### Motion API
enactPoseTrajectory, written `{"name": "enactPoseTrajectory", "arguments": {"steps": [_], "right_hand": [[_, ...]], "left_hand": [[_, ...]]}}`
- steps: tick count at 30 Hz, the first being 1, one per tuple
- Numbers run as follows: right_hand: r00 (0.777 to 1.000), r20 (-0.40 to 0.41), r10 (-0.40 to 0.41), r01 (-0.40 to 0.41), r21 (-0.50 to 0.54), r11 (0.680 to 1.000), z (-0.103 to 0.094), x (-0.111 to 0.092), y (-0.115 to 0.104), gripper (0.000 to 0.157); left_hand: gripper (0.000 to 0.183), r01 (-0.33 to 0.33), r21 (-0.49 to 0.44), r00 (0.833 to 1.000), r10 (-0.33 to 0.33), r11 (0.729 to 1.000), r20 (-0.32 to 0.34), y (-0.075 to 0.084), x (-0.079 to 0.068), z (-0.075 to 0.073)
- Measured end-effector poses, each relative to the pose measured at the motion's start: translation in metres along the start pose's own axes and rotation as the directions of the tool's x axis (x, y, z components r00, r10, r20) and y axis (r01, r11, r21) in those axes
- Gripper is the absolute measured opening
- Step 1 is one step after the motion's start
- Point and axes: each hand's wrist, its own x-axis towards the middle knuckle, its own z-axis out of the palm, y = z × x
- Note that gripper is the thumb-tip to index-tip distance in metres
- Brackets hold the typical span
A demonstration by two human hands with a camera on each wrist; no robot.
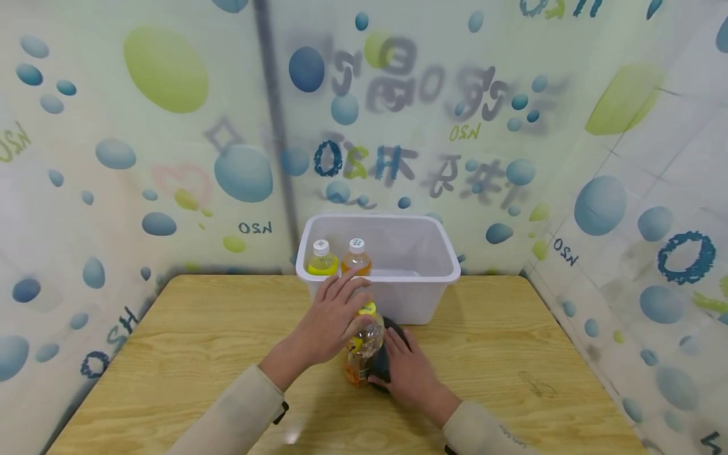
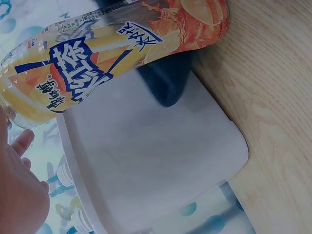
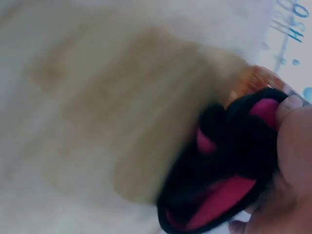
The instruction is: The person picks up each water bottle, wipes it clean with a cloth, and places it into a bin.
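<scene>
A clear plastic iced-tea bottle [image 2: 97, 63] with a yellow cap and an orange-and-yellow label stands on the table in front of the bin. My left hand [image 1: 332, 322] holds it at the top, the thumb by its shoulder and the fingers reaching past the cap. Against the bottle's right side is a black cloth item [image 3: 229, 156] with pink patches; its exact kind I cannot tell. My right hand [image 1: 412, 373] grips this item, fingers spread over its right side and thumb at its near edge. In the left wrist view, part of the dark cloth shows behind the bottle.
A white plastic bin [image 1: 398, 300] stands at the table's back edge, just beyond the hands. Inside, at its left, are a bottle of yellow drink [image 1: 322, 260] and a bottle of orange drink [image 1: 356, 258], both white-capped. Patterned walls [image 1: 188, 151] enclose the wooden table [image 1: 227, 322].
</scene>
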Motion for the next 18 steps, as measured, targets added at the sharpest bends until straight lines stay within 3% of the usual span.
{"name": "enactPoseTrajectory", "arguments": {"steps": [8,13,18], "right_hand": [[1.0,0.017,0.004,-0.003,-0.05,0.999,0.008,0.001,-0.002,0.083],[1.0,0.019,-0.004,0.006,-0.106,0.994,0.002,0.001,0.0,0.079],[0.999,-0.036,-0.006,0.004,-0.073,0.997,-0.014,-0.001,0.003,0.077]], "left_hand": [[0.059,0.008,0.005,1.0,-0.008,1.0,0.007,-0.001,0.0,0.003],[0.059,0.01,-0.006,1.0,-0.01,1.0,0.018,-0.001,0.0,0.002],[0.06,0.012,-0.011,1.0,-0.012,1.0,0.011,0.0,-0.001,0.002]]}}
